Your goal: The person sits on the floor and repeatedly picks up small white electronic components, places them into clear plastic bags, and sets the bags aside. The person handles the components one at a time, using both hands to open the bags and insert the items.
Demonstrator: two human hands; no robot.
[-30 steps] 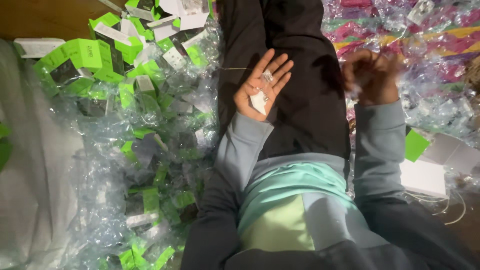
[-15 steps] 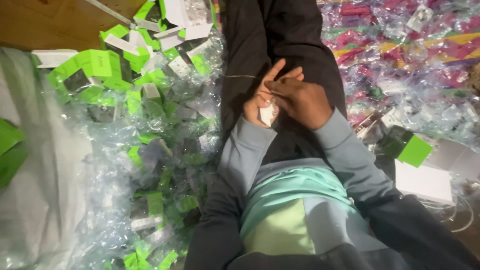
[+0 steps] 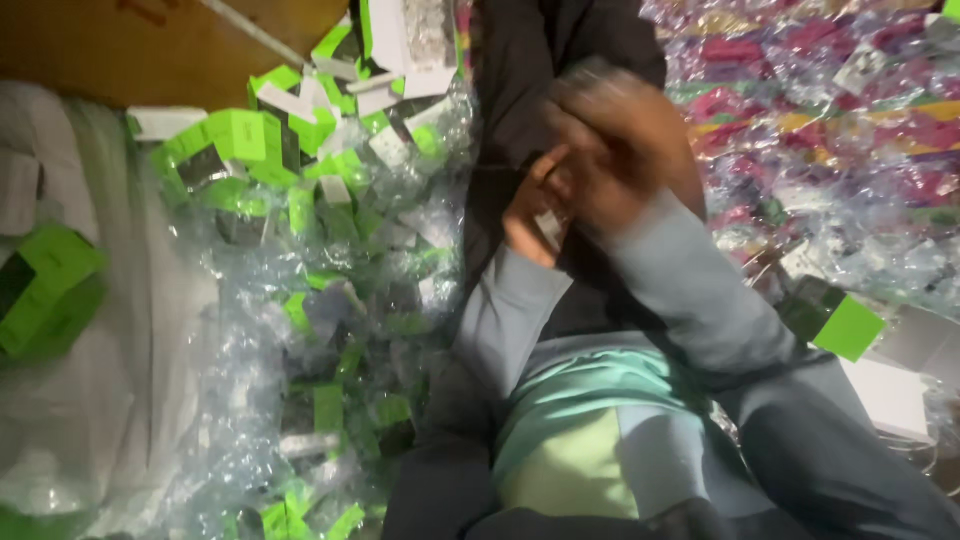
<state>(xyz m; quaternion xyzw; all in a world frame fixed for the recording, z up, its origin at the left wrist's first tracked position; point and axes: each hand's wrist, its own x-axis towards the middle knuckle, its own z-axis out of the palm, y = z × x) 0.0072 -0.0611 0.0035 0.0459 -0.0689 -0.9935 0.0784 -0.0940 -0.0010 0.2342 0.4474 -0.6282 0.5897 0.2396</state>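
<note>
Right now both hands meet at centre frame: the right hand [image 3: 625,165], blurred, covers the left hand [image 3: 530,215], which cups a small white piece [image 3: 549,230]. Green-and-white boxes [image 3: 240,140] in clear plastic wrap [image 3: 250,400] fill the left side.

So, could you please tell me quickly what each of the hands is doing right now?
Left hand: palm up, cupping a small white piece.
Right hand: blurred, laid over the left; grip cannot be told.
</note>
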